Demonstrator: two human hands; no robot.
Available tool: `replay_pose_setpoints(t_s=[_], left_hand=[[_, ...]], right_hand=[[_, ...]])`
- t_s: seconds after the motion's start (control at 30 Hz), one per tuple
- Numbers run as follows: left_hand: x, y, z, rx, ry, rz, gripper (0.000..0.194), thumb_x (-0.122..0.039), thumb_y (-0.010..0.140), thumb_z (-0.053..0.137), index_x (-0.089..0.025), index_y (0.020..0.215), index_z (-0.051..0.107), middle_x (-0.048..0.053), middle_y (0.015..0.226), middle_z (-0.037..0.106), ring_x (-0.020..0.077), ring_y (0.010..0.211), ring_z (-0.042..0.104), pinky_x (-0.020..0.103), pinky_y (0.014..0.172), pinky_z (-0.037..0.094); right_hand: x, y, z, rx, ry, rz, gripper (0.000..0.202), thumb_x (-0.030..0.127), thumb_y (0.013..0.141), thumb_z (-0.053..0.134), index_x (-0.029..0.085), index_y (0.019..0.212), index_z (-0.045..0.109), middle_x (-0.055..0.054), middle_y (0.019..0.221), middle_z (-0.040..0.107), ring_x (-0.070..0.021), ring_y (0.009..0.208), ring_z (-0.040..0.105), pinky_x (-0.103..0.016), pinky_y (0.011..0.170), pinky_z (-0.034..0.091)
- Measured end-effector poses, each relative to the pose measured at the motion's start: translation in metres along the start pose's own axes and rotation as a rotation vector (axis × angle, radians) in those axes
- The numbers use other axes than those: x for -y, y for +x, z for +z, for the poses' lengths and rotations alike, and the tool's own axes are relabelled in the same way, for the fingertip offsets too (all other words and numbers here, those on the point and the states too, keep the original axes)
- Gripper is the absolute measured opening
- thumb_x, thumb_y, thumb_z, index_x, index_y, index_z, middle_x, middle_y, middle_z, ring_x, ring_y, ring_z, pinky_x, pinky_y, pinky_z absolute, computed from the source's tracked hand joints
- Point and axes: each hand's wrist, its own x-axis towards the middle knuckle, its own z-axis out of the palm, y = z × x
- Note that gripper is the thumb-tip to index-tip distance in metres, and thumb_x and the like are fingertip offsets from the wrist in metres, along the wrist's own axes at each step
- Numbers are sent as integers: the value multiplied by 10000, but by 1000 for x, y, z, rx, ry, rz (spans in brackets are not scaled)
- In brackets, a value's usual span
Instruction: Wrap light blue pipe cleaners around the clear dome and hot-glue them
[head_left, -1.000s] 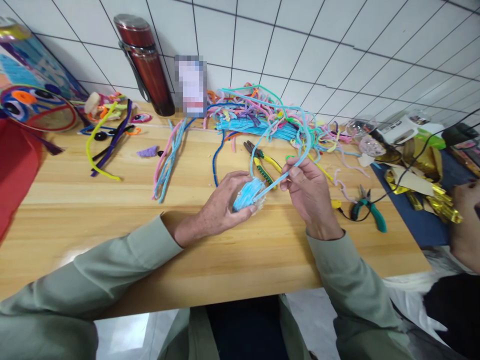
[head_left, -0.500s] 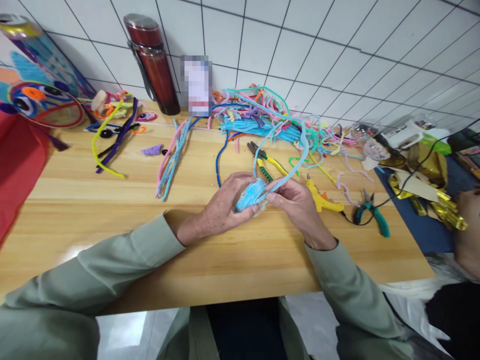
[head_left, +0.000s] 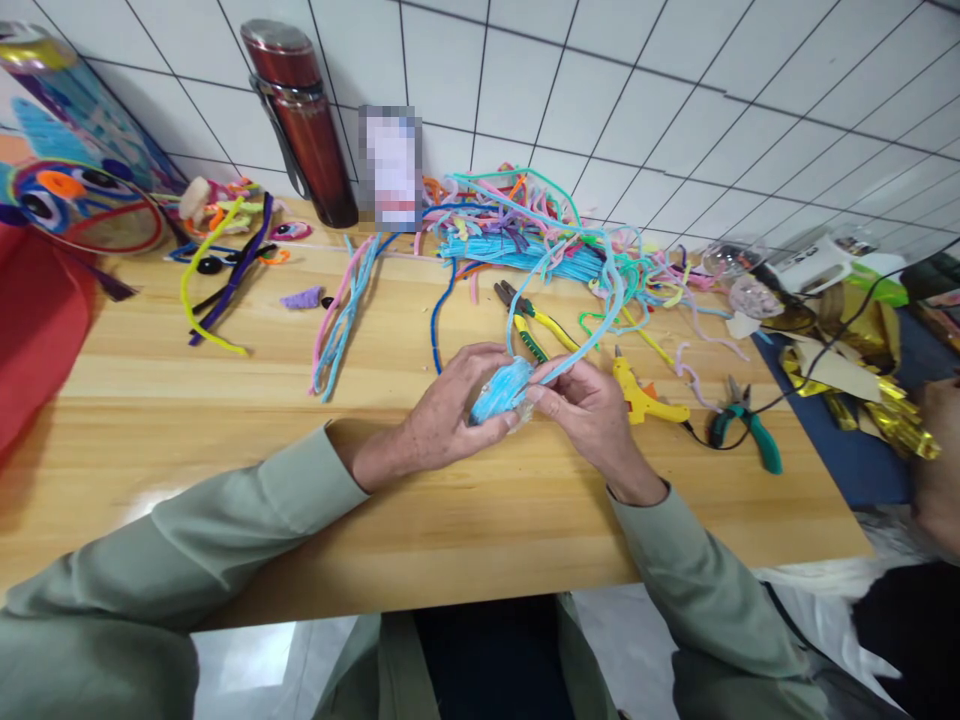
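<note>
A light blue bundle, wound from fuzzy strands with something clear at its lower edge, lies in the fingers of my left hand. Long light blue pipe cleaners rise from the bundle in a loop above the table. My right hand pinches these strands at the bundle's right end, thumb against fingers. Pliers with yellow and green handles lie just beyond both hands. A yellow glue gun rests right of my right hand.
A heap of coloured pipe cleaners lies along the tiled wall. Behind stand a red thermos and a blurred phone. Teal pliers and gold foil are at right, near another person's arm. A red sheet covers the left.
The loop of light blue strands has shifted slightly to the right. Both hands keep nearly the same place and grip.
</note>
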Motion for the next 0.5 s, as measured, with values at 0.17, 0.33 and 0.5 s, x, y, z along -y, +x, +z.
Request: replay_pose_setpoints(t_s=[0.17,0.33,0.5], left_hand=[[-4,-1,-2,-7,-15,-54,484,-355,1045,709,-250,1481,527,169,1469,639,312,1401,647,533,1168,579],[-6,-1,-1,-16,-31,-76,437,-338,1062,678,-257,1466,532,149,1434,661,291,1358,668,512,1148,586],[-6,-3,0,-16,-35,-76,436,-339,1062,664,-263,1469,528,141,1427,664,288,1345,665,508,1145,579]], right_hand=[[2,-1,2,-4,-17,-43,311,548,897,884,256,930,783,-7,754,723,-166,648,629,-319,594,514],[2,-1,3,-12,-24,-52,255,491,897,884,260,926,779,3,741,700,-161,638,603,-308,575,494],[1,-2,5,-19,-45,-29,246,478,887,873,256,917,770,5,742,696,-159,642,596,-307,577,489]])
